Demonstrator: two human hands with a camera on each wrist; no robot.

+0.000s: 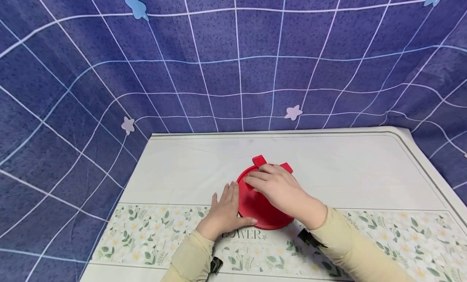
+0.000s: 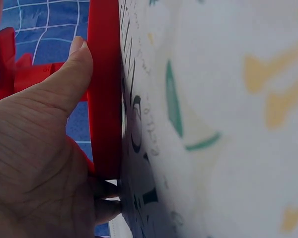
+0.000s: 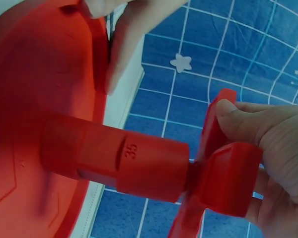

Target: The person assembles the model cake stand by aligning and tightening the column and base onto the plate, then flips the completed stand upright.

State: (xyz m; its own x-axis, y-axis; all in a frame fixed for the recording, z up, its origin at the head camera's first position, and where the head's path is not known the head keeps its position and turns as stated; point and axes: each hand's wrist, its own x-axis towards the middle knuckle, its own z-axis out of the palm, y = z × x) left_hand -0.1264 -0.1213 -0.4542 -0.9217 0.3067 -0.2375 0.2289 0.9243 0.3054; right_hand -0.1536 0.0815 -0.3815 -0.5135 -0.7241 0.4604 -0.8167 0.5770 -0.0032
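Note:
A red round base (image 1: 271, 219) with a raised rim lies flat on the tabletop. From its middle rises a thick red post (image 3: 151, 166) marked "35", topped by a red knob with broad wings (image 3: 231, 178). My left hand (image 1: 224, 211) grips the base's left side, thumb over the near rim and fingers along the far left edge. Above the base, my right hand (image 1: 279, 189) pinches one wing of the knob, its thumb on the wing's face in the right wrist view. In the head view, this hand covers most of the knob and post.
The base stands on a white tabletop cover (image 1: 197, 164) with a floral band (image 1: 153, 233) and printed lettering along the near side. A blue curtain (image 1: 219, 79) with a white grid and stars hangs behind and at both sides.

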